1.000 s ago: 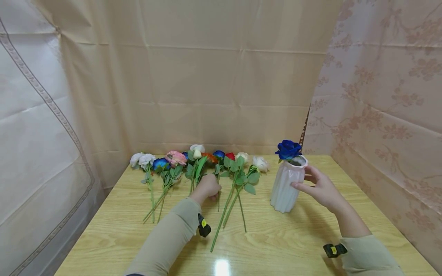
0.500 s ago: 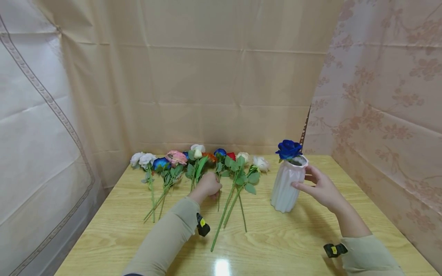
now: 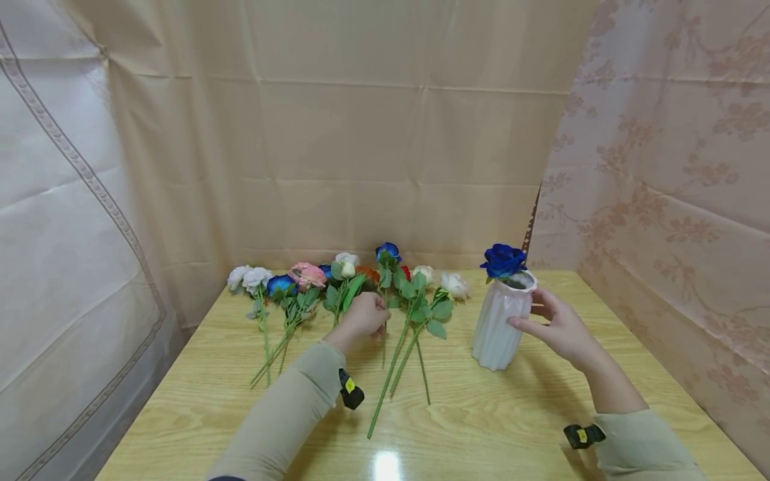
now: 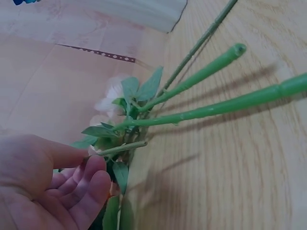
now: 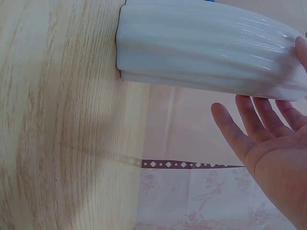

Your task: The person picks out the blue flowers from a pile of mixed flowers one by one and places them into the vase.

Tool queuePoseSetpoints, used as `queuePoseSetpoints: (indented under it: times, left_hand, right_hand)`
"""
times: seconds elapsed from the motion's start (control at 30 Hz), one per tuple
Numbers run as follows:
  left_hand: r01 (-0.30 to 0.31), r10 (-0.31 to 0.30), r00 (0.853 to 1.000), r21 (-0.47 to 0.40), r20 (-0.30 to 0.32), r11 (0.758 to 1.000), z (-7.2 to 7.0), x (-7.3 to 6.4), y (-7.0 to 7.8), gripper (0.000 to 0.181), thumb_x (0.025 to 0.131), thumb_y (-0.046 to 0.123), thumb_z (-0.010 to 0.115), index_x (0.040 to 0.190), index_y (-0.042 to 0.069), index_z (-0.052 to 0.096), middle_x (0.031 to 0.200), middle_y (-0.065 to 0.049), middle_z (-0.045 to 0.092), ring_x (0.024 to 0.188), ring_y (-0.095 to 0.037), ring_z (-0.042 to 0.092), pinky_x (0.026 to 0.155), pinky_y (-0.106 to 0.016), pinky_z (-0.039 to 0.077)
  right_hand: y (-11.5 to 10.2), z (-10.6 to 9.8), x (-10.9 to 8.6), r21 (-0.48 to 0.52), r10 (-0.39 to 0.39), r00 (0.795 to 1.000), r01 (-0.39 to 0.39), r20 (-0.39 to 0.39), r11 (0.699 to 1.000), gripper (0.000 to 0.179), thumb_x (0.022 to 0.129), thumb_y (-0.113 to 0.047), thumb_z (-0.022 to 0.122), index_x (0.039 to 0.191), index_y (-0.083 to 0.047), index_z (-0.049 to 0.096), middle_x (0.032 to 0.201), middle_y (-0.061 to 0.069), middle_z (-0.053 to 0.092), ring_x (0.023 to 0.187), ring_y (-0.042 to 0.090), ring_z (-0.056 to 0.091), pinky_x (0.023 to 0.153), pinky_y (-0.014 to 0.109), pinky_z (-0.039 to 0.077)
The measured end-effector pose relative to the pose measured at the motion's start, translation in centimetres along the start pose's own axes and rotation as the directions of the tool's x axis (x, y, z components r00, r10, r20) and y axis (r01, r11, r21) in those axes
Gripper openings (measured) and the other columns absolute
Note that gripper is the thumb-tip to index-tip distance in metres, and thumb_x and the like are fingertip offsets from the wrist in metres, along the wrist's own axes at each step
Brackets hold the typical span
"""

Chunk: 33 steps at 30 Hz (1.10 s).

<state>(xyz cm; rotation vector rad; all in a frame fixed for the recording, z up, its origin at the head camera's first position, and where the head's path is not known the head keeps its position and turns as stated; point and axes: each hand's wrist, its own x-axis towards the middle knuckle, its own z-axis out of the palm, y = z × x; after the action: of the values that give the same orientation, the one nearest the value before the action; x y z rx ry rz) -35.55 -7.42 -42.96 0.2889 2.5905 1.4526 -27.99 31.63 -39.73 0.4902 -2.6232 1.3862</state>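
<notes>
My left hand (image 3: 362, 316) pinches the stem (image 4: 127, 147) of a blue rose (image 3: 388, 252) between thumb and fingers. The bloom is raised a little above the neighbouring flowers, and in the left wrist view the stem's cut end hangs off the table. On the right, my right hand (image 3: 559, 329) holds a white ribbed vase (image 3: 498, 326) near its rim, the thumb on one side and fingertips (image 5: 249, 103) against the other. A dark blue rose (image 3: 504, 260) stands in the vase, its stem hidden inside.
Left of my left hand lie white flowers (image 3: 257, 278), a blue flower (image 3: 281, 285) and a pink one (image 3: 307, 274). To its right, crossing green stems (image 3: 391, 381) carry pale roses (image 3: 454, 285). A beige curtain (image 3: 337, 133) hangs behind the wooden table (image 3: 481, 427).
My left hand has risen slightly, lifting the blue rose so its bloom stands higher than before. The right hand and the vase have stayed in place.
</notes>
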Motion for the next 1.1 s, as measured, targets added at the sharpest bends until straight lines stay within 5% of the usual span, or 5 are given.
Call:
queuePoseSetpoints:
  times: [0.23, 0.67, 0.97, 1.1]
  left_hand:
    - [-0.036, 0.034, 0.999, -0.050, -0.034, 0.998, -0.5, -0.2, 0.8, 0.022, 0.101, 0.006, 0.062, 0.119, -0.007, 0.059, 0.091, -0.013, 0.064, 0.070, -0.032, 0.071, 0.065, -0.045, 0.060]
    - [-0.097, 0.090, 0.991, -0.067, -0.095, 0.993, -2.1, -1.1, 1.9, 0.019, 0.101, 0.018, 0.067, 0.113, 0.004, 0.064, 0.101, -0.016, 0.068, 0.073, -0.031, 0.071, 0.070, -0.052, 0.059]
    - [-0.111, 0.095, 0.985, -0.112, -0.141, 0.988, -3.1, -2.2, 2.3, 0.016, 0.100, 0.017, 0.070, 0.112, 0.009, 0.067, 0.098, -0.008, 0.067, 0.079, -0.036, 0.072, 0.062, -0.036, 0.060]
    - [-0.136, 0.118, 0.978, -0.101, -0.171, 0.986, -3.3, -2.5, 2.2, 0.015, 0.100, 0.017, 0.069, 0.112, 0.009, 0.067, 0.099, -0.009, 0.066, 0.075, -0.035, 0.072, 0.065, -0.045, 0.061]
  right_hand:
    - [0.0, 0.0, 0.0, 0.005, 0.006, 1.000, -0.006, 0.006, 1.000, 0.077, 0.097, -0.032, 0.073, 0.158, -0.010, 0.032, 0.144, 0.021, 0.047, 0.129, 0.048, 0.048, 0.092, 0.062, 0.051]
    - [0.0, -0.1, 0.0, 0.003, 0.000, 1.000, 0.000, 0.001, 1.000, 0.076, 0.097, -0.032, 0.074, 0.157, -0.010, 0.034, 0.143, 0.020, 0.048, 0.128, 0.046, 0.050, 0.092, 0.059, 0.052]
    - [0.1, 0.0, 0.0, 0.004, -0.015, 1.000, 0.015, 0.000, 1.000, 0.074, 0.097, -0.030, 0.074, 0.157, -0.011, 0.035, 0.142, 0.020, 0.050, 0.127, 0.046, 0.051, 0.091, 0.055, 0.052]
    - [0.1, 0.0, 0.0, 0.002, -0.014, 1.000, 0.014, 0.000, 1.000, 0.074, 0.097, -0.030, 0.074, 0.157, -0.011, 0.035, 0.142, 0.020, 0.049, 0.127, 0.047, 0.050, 0.091, 0.057, 0.052]
